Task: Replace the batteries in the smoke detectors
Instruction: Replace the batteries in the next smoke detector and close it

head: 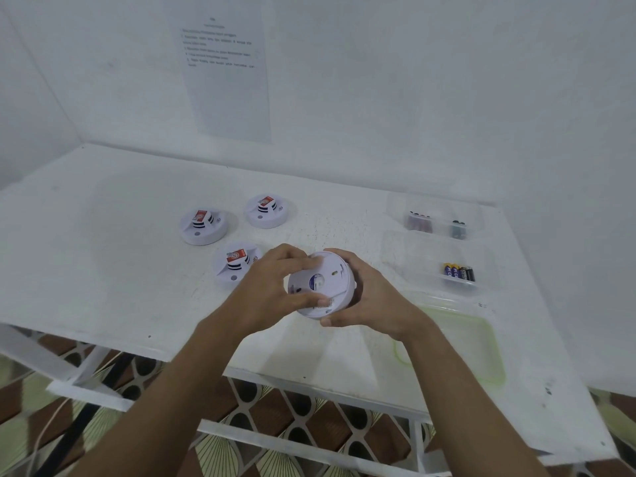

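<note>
- The smoke detector [321, 285] is held above the table [103, 270] with its flat back tilted up toward the camera.
- The left hand [272, 290] grips its rim at 9 o'clock, fingers curled over the back; the right hand [364, 297] cups it at 3 o'clock.
- Fresh batteries [459, 273] lie at 2 o'clock, nearer the right hand.
</note>
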{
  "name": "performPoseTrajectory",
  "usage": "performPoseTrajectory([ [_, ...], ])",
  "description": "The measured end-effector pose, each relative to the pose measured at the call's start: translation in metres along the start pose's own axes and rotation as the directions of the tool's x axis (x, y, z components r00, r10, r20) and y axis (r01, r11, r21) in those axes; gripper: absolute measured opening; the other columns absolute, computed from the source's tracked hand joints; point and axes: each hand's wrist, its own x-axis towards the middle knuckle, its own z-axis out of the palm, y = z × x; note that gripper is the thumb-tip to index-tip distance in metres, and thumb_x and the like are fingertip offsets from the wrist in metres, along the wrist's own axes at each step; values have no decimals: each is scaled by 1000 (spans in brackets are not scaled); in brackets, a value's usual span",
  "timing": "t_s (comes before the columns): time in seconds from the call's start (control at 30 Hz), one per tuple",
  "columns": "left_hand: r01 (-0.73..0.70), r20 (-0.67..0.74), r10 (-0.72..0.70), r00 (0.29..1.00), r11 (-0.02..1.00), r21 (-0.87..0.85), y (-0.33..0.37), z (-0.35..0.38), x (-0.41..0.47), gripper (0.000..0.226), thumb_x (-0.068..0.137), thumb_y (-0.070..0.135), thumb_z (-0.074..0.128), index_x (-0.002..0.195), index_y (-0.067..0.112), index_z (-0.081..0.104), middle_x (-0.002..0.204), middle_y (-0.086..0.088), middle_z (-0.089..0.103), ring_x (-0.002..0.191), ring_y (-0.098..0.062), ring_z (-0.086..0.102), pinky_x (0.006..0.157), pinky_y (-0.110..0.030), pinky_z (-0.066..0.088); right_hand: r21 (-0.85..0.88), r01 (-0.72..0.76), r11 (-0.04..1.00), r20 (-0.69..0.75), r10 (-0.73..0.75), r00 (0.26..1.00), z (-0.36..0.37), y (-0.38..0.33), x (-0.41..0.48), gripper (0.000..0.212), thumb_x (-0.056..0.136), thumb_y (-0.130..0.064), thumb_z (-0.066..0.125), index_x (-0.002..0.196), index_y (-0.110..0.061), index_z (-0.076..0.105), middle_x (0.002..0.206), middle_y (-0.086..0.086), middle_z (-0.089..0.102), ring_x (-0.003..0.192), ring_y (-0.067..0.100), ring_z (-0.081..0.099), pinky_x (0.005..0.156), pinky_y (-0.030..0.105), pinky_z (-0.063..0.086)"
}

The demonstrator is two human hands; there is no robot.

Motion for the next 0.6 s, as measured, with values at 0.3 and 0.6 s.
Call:
performPoseTrajectory([
  [0.3, -85, 65, 79, 995, 992, 95, 2, -1, -1, 60, 82, 45, 71, 137, 35, 50, 121, 17, 41, 116, -6, 37, 84, -7, 36, 43, 21, 999, 21, -22, 1000, -4, -6, 0, 90, 65, 11, 87, 139, -23, 51, 131, -2, 60, 123, 23, 58, 88, 44, 59],
  [0.6, -196, 146, 175, 974, 970, 146, 4, -7, -2, 61, 82, 52, 59, 139, 44, 40, 128, 22, 36, 119, -3, 32, 97, -26, 38, 56, 1, 998, 65, -5, 998, -8, -10, -1, 93, 65, 13, 86, 141, -27, 49, 131, 0, 59, 122, 23, 59, 81, 38, 59],
])
